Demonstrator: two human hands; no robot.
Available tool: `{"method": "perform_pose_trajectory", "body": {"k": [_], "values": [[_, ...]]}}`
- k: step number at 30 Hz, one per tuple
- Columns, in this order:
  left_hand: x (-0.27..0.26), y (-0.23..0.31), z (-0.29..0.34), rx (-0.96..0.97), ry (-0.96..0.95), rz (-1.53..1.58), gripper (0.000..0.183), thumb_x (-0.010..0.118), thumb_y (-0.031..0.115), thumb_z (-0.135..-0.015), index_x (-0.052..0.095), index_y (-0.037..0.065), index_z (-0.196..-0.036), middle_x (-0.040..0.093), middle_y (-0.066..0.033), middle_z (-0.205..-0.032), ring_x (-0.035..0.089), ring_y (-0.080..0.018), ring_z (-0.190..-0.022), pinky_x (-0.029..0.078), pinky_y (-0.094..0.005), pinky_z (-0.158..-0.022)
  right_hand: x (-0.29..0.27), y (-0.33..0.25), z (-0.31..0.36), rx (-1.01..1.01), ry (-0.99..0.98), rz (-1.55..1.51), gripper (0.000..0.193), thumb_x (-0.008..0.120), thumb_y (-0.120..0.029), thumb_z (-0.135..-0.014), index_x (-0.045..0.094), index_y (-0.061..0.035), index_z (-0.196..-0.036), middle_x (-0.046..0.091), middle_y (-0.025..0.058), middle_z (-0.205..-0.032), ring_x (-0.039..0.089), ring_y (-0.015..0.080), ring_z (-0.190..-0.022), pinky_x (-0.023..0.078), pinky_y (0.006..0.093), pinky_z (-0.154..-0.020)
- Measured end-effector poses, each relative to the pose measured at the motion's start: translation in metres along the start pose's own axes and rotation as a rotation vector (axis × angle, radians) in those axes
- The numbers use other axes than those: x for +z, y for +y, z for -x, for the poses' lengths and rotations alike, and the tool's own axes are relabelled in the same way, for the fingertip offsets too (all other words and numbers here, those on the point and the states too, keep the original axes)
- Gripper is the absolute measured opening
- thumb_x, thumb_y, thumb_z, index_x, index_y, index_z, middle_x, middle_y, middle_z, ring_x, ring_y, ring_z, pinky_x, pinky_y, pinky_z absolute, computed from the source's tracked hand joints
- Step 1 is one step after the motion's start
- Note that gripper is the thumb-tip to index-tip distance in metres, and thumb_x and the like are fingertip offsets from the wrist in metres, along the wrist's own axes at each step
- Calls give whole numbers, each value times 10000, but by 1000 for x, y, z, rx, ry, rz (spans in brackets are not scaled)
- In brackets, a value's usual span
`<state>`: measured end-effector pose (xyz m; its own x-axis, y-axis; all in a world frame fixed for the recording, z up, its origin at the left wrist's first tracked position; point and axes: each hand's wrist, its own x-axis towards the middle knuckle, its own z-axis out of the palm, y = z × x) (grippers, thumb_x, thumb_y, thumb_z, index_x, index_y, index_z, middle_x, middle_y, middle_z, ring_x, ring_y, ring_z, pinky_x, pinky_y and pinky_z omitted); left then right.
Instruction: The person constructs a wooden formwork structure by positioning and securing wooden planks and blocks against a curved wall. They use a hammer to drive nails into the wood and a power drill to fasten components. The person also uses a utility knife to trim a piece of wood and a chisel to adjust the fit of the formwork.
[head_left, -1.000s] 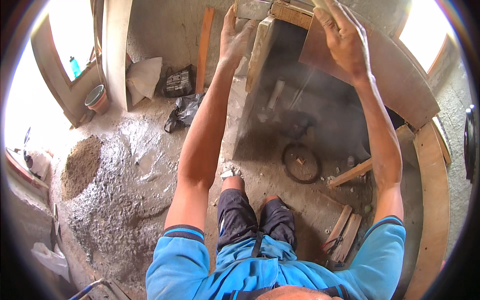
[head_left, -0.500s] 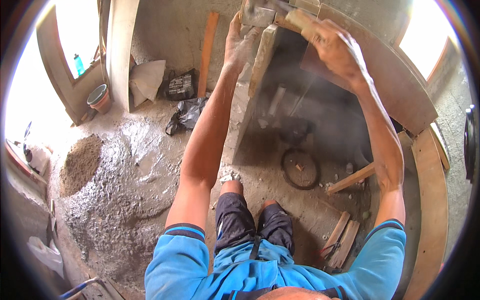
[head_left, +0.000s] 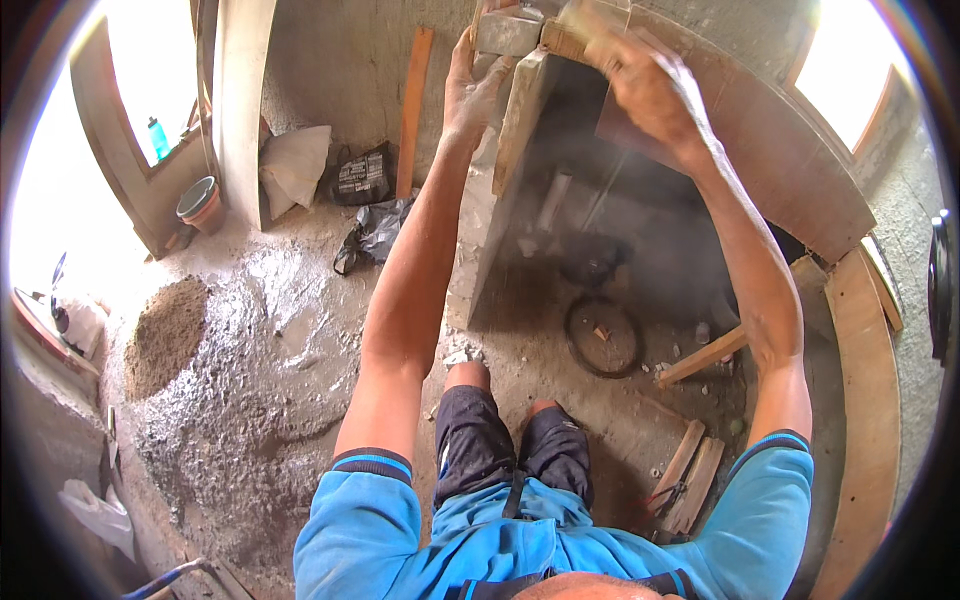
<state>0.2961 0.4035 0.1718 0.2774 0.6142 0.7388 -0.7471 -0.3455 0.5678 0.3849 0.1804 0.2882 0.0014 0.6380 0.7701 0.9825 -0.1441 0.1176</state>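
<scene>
My left hand (head_left: 472, 100), dusty and raised, grips the lower left corner of a grey block (head_left: 508, 36) atop the edge of a wall. Its fingers run up the block's left side, and the thumb lies under it. My right hand (head_left: 655, 95) is closed round the pale wooden handle (head_left: 590, 28) of a tool, just right of the block. That tool is smeared by motion, and its working end cannot be made out. Between the hands stands the upright wall end, with a light wooden board (head_left: 522, 120) along its edge.
Wet mortar (head_left: 240, 410) with a sand heap (head_left: 168, 335) covers the floor at left. A bucket (head_left: 200, 203), a black plastic bag (head_left: 378, 235) and an orange-brown plank (head_left: 414, 110) are farther back. Curved plywood (head_left: 770, 140) arches at right; a wire coil (head_left: 603, 335) and wood pieces (head_left: 690, 480) lie below.
My right hand and its tool have shifted slightly left, and the handle has tipped more upright. My left hand stays at the block.
</scene>
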Motion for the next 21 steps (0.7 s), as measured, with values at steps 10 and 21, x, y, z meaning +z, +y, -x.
{"method": "perform_pose_trajectory", "body": {"k": [10, 21], "values": [[1, 2, 2, 5, -13, 32, 706, 715, 99, -954, 344, 79, -1554, 502, -138, -1483, 531, -230, -1324, 496, -345, -1048, 2, 0, 1, -57, 29, -26, 442, 516, -438, -1040, 539, -314, -1464, 676, 123, -1265, 650, 363, -1143, 530, 471, -977], [5, 10, 5, 38, 25, -119, 736, 739, 162, -946, 338, 68, -1556, 518, -142, -1469, 511, -231, -1348, 462, -350, -1084, 0, 0, 12, -56, -98, 26, 431, 562, -376, -1028, 556, -302, -1452, 698, 108, -1110, 673, 340, -1033, 531, 451, -934]]}}
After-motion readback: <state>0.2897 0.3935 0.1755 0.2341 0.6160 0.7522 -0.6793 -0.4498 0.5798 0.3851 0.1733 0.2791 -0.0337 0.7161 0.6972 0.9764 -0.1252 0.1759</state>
